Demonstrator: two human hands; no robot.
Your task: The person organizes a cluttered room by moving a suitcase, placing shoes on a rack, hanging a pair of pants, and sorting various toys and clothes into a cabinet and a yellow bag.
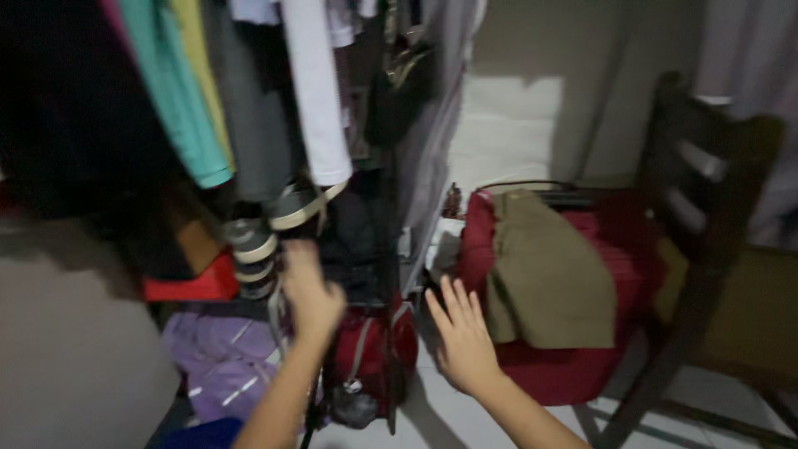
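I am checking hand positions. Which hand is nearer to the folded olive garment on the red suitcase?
Right. The right hand is open just beside the olive garment; the left hand is farther away, under the hanging clothes.

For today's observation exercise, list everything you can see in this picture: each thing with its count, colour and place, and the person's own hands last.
Hanging clothes: several, teal, yellow, grey and white, top left.
Sandals: a stack, grey and cream, under the clothes; count unclear.
Red box: one, left of the sandals.
Purple fabric: one heap, bottom left.
Red bag: one, low centre on the floor.
Red suitcase: one, right of centre.
Olive garment: one, folded on the suitcase.
Wooden chair: one, dark, far right.
Left hand: raised by the sandals, blurred.
Right hand: open, beside the suitcase.
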